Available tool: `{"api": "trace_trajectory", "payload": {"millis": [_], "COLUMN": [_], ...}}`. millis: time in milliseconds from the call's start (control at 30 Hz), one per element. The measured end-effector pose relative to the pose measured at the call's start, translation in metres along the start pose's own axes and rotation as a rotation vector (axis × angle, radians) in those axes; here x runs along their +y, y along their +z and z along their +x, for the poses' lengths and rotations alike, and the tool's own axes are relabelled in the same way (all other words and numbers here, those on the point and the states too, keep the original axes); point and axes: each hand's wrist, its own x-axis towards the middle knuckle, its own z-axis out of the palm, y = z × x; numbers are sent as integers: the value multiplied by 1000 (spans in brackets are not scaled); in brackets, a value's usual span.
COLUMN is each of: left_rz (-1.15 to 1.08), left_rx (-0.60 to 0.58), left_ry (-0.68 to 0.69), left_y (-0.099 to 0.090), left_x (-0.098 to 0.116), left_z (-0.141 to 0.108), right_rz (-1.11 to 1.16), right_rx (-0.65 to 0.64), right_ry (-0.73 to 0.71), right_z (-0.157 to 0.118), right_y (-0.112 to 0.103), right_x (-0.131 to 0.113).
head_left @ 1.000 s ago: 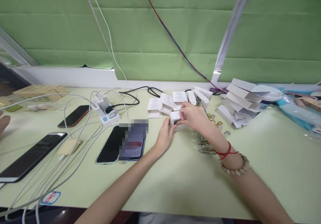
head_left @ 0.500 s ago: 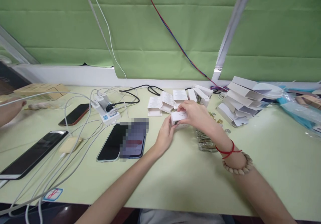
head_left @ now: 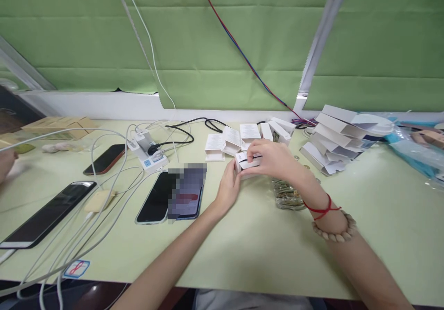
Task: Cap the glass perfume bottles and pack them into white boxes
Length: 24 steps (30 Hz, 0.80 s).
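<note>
Head view: my left grip (head_left: 228,186) holds small white box (head_left: 248,164) round its left side; right grip (head_left: 269,161) pinches at its top, beside dark slit. Box sits just before row of white boxes (head_left: 231,139) on tabletop (head_left: 222,259). Pressing too hard could crease top; slack left grip could let box twist. Knuckles could nudge row. Clear bag (head_left: 288,201) near right forearm, could catch it. Farther out: phone pair (head_left: 155,200) left, cartons (head_left: 335,129) right.

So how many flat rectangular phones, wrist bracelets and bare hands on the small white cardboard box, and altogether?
Flat rectangular phones: 4
Wrist bracelets, red string and pale beads: 2
Bare hands on the small white cardboard box: 2
Total: 8
</note>
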Motion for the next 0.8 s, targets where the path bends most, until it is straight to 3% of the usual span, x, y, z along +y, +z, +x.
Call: {"api": "trace_trajectory", "payload": {"millis": [133, 433, 800], "left_rz": [22, 71, -1], "left_rx": [-21, -37, -38], "left_ry": [1, 47, 70], "left_y": [-1, 0, 2], "left_x": [2, 2, -6], "left_z": [-2, -8, -6], "right_rz": [202, -23, -96], "right_rx": [-93, -104, -85], "right_ry": [6, 215, 97], "right_z": [-4, -5, -4], "right_y": [-10, -19, -22], "right_x": [0, -1, 3]}}
